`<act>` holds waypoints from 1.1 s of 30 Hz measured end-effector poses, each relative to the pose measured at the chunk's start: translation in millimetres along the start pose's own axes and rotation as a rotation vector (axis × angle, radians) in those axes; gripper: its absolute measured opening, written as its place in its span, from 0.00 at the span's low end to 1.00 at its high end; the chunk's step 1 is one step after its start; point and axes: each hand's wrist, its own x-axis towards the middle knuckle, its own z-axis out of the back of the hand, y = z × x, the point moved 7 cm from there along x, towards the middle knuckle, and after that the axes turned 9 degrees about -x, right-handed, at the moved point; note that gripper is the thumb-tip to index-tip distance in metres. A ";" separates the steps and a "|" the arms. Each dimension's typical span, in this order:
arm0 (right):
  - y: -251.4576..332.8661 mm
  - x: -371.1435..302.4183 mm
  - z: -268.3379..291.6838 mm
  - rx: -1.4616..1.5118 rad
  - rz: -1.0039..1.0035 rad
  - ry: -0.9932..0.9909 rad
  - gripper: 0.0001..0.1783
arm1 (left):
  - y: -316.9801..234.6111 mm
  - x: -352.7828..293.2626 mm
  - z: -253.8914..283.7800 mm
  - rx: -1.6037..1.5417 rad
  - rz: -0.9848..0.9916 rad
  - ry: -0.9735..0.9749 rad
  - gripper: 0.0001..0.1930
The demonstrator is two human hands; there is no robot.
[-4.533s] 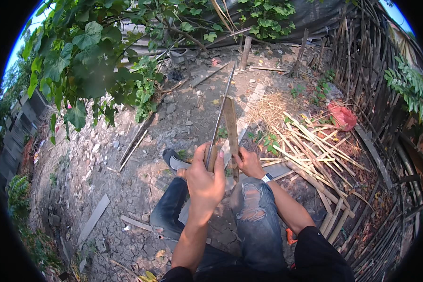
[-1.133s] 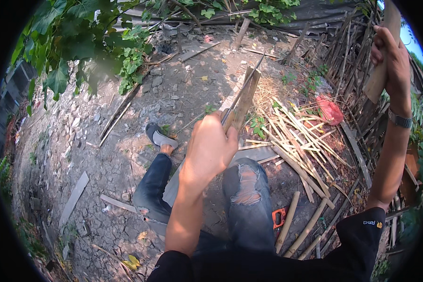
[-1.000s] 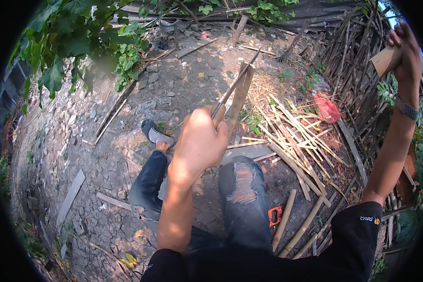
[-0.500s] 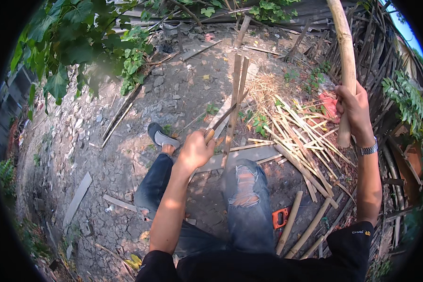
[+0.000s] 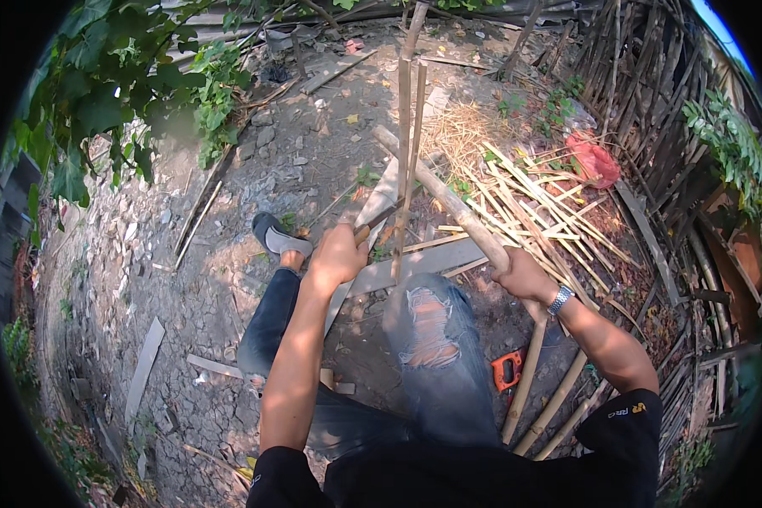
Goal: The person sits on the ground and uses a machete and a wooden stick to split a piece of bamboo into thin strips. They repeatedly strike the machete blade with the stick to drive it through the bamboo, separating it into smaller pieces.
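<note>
My left hand (image 5: 337, 256) is closed on the wooden handle of a knife, its dark blade (image 5: 384, 217) lodged across a split bamboo piece (image 5: 403, 190). That piece stands upright just beyond my knee, its two halves parted at the top. In my right hand (image 5: 523, 278) is a thick wooden stick (image 5: 461, 209), gripped near its lower end. The stick slants up to the left, and its far end crosses the bamboo near the blade's tip. Whether stick and blade touch, I cannot tell.
Pale split bamboo strips (image 5: 538, 216) lie heaped to the right, with shavings (image 5: 453, 135) behind them. An orange-handled tool (image 5: 507, 370) and several bamboo poles (image 5: 557, 402) are beside my right leg. A flat board (image 5: 432, 264) lies before my knee. Leafy branches (image 5: 93, 76) hang at upper left.
The wooden stick has swung down and left from its raised position at the right, with my right hand lower. My left hand still holds the knife at the bamboo.
</note>
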 end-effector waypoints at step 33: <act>145.8 -111.7 281.1 0.982 0.872 -1.392 0.08 | 96.6 19.6 -74.4 -0.124 -0.191 -0.055 0.16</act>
